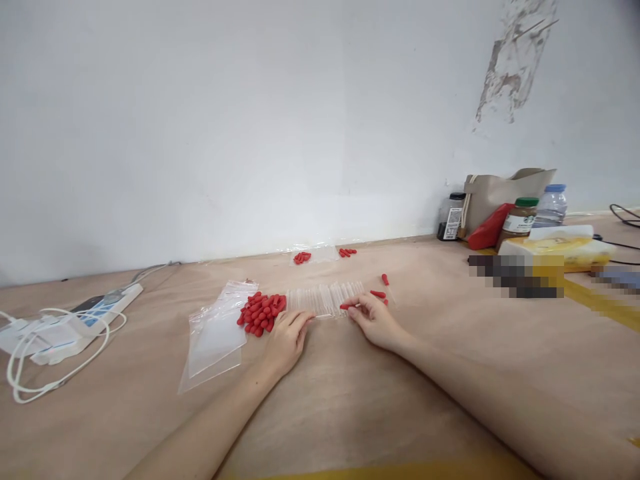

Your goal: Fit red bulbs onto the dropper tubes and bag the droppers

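Tubes, thin and clear, lie side by side in a row on the table, between the two hands and a little beyond them. The right hand pinches one red bulb between thumb and fingertips, near the right end of the row. The left hand rests low at the row's left end, palm down, fingers close together; a pale tube reaches right from its fingertips, though how firmly it is held I cannot tell.

Just left of the row, against the left hand, sits a pile of red bulbs, partly on clear bags. More bulbs lie beyond the right hand, one of them fitted on a tube. Toward the wall, another clear bag has red bulbs at both ends.

Far left is a power strip with white cables. On the right stand a beige bag, a green-lidded jar, a blue-capped bottle and a tissue pack.
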